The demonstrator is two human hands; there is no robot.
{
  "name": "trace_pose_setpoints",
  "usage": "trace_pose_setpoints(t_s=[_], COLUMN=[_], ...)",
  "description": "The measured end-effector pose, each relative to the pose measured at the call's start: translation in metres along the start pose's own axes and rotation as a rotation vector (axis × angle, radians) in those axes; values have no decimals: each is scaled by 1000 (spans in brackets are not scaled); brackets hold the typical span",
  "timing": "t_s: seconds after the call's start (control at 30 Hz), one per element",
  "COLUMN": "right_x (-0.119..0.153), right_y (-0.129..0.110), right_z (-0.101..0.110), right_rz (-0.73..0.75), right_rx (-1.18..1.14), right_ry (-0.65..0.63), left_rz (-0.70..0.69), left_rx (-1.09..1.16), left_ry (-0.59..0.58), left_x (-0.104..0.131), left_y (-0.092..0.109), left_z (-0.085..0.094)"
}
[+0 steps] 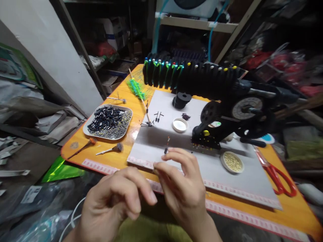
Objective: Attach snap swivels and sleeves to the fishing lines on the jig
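My left hand point(113, 198) is at the lower middle, in front of the orange table's edge, its fingers curled and thumb and fingertips bent close together. Anything between them is too small to make out. Just right of it, my right hand point(183, 188) has thumb and index tip pinched near the white board's front edge; what they pinch is hidden or too small. By its other fingertips a small black piece point(166, 150) with a thin orange-tipped stem stands over the white board point(151, 148). Behind, a black machine arm point(202, 79) carries colored pins and green threads.
A tray of black and grey pieces point(108, 121) is at the left, with brushes point(117, 148) before it. A white dish point(180, 125), a dish of gold beads point(232, 162), a black spool point(182, 100), a geared stand point(209, 112) and red scissors point(277, 178) lie further right.
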State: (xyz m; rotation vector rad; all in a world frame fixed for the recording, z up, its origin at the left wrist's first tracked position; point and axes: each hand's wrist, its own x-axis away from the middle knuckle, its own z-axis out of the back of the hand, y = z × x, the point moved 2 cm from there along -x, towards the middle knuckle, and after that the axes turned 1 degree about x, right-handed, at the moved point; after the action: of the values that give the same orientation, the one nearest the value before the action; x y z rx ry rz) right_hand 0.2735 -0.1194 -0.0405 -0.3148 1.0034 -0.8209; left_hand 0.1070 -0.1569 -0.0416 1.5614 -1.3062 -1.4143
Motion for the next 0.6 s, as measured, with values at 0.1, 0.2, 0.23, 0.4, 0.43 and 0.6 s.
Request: trace_pose_setpoints(t_s=[0.1,0.2,0.23,0.4,0.43,0.6], right_x=[5,11,12,12,10,4], right_y=[26,57,67,97,100,99], right_z=[36,92,108,146,144,127], right_rz=[-7,-171,-244,-333,-330,-310], right_rx=[339,655,757,898,880,818], right_ry=[5,-32,-132,-339,-357,-378], left_rz=[42,91,101,75,50,-129], left_rx=[118,63,27,-211,-259,-441], left_ry=[-84,-145,-166,-334,-377,-452], left_x=[1,-6,-10,-31,-34,-41], left_y=[-8,-17,-19,-26,-27,-33], left_z=[-3,2,5,23,26,32])
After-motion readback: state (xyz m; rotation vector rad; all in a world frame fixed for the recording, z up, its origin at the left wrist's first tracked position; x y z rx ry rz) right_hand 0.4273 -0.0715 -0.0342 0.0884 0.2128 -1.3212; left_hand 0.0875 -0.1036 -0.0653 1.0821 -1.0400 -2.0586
